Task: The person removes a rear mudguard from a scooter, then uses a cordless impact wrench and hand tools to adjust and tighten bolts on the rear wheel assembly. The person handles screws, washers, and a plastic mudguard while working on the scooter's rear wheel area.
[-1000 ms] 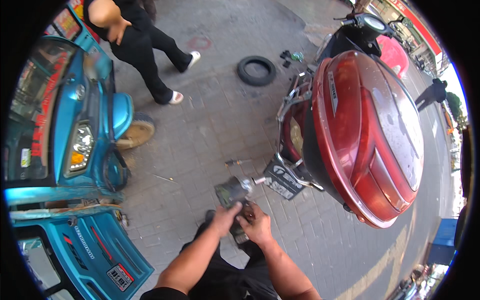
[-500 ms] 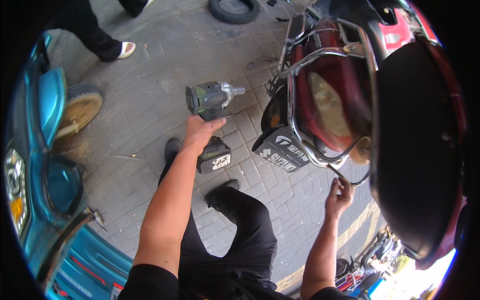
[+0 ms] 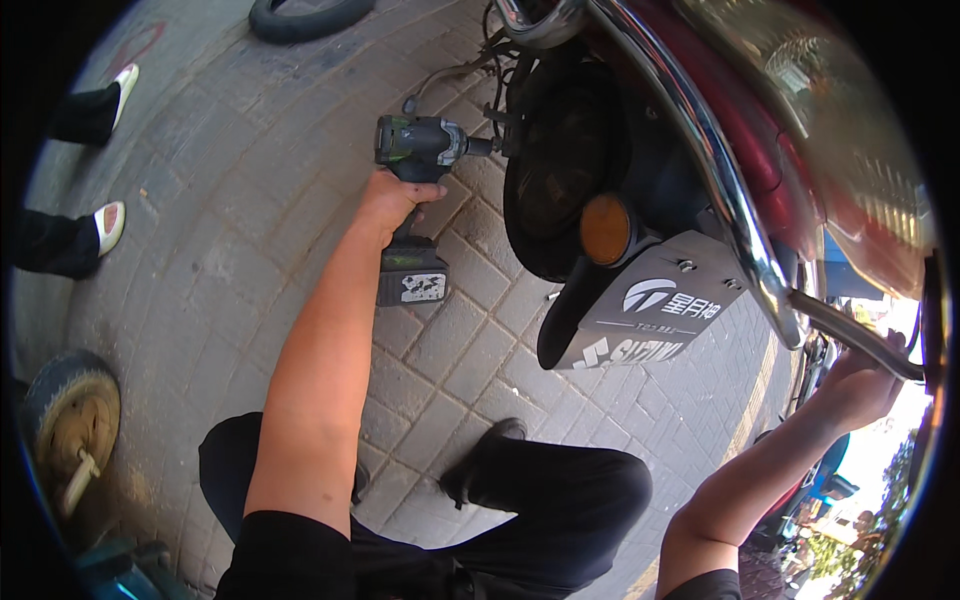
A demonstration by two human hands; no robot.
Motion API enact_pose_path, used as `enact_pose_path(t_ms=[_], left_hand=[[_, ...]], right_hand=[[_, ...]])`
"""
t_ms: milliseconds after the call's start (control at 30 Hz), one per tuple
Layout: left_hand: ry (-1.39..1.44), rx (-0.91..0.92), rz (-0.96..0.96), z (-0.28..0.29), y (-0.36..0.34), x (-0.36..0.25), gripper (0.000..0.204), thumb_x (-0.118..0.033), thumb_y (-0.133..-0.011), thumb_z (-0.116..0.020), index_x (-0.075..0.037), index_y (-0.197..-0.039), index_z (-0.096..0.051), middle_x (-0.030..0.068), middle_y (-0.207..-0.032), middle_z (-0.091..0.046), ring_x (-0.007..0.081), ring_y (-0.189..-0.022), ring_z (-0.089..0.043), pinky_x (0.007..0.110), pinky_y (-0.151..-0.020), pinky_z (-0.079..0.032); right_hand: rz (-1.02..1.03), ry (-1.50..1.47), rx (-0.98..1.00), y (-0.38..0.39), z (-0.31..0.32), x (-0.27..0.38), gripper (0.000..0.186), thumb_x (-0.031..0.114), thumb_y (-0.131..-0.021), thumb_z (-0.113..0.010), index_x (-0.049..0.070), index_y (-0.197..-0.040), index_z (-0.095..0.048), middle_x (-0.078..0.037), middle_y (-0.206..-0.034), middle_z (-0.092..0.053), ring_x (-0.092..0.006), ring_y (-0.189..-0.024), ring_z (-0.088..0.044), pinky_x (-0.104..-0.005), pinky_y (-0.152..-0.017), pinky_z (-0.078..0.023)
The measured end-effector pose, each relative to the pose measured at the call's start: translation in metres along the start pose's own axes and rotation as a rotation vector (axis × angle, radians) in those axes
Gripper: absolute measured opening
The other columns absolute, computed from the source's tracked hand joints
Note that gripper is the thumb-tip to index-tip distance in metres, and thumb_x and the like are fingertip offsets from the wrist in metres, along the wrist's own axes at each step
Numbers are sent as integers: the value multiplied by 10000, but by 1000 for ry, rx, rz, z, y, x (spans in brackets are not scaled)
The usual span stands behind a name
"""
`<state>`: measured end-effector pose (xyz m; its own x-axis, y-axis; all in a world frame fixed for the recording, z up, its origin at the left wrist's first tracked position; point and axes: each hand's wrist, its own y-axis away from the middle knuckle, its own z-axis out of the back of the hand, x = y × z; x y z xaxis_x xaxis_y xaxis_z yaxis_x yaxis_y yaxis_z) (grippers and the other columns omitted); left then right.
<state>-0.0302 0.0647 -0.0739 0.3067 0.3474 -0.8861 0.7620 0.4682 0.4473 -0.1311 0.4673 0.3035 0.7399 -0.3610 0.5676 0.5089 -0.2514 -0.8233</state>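
Note:
My left hand (image 3: pixel 392 205) is wrapped round the grip of a black and green cordless impact wrench (image 3: pixel 412 143), its battery hanging below. The wrench's socket (image 3: pixel 480 146) points right, up against the metal parts beside the wheel (image 3: pixel 560 170) of a dark red motorcycle (image 3: pixel 735 130); whether it is seated on a nut I cannot tell. At the far right my right hand (image 3: pixel 865 385) has its fingers round a curved metal bar (image 3: pixel 850 325) on the motorcycle. Between the hands hang a grey mudflap (image 3: pixel 660 310) with white print and a round orange reflector (image 3: pixel 606 230).
A chrome guard rail (image 3: pixel 700 130) curves along the motorcycle. A loose tyre (image 3: pixel 310 20) lies on the brick paving (image 3: pixel 270 230) at the top. Another person's light shoes (image 3: pixel 110 228) show at the left, above a dusty wheel (image 3: pixel 75 420).
I have leaned lower and closer to the motorcycle. The impact wrench has come up to the parts beside its wheel. My right hand stays on the bar, now farther right in view.

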Motion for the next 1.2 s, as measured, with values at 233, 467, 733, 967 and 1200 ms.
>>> enact_pose_path(t_ms=[233,467,733,967,1200], left_hand=[[-199,105,-79,1,-54,4,307,-183,-658,-883,-9,-842,-709,82,-751,-683,183,-589,-626,322,-548,-500],[-690,-241,-41,-15,-44,-1,568,-407,-640,-859,-13,-1030,-734,205,-1042,-721,325,-994,-698,406,-862,-534],[-690,-287,63,-26,-39,-9,530,-393,-680,-815,-33,-1061,-735,194,-1101,-712,340,-1036,-683,412,-887,-534],[-656,-272,41,-33,-44,-8,516,-399,-700,-801,-30,-1055,-735,197,-1095,-712,339,-1049,-680,415,-903,-530],[-701,-262,67,-30,-48,-13,539,-408,-702,-814,-44,-1089,-726,192,-1146,-697,332,-1083,-667,410,-918,-523]], right_hand=[[57,33,-109,9,-15,4,311,111,-1001,-477,-114,-1174,-604,-191,-1161,-650,-270,-1022,-647,-393,-891,-551],[43,-21,-141,3,-12,-3,281,175,-961,-579,-69,-1067,-671,-125,-837,-651,-219,-724,-634,-336,-672,-542],[27,-72,-77,-15,12,-14,228,147,-946,-575,-52,-978,-681,-136,-826,-667,-240,-709,-672,-375,-687,-585],[74,-35,-113,-13,10,-15,218,169,-950,-574,-20,-940,-683,-123,-815,-673,-226,-674,-682,-367,-680,-604],[225,128,53,-27,26,-22,196,142,-956,-569,-30,-928,-658,-122,-803,-674,-221,-664,-677,-378,-674,-614]])
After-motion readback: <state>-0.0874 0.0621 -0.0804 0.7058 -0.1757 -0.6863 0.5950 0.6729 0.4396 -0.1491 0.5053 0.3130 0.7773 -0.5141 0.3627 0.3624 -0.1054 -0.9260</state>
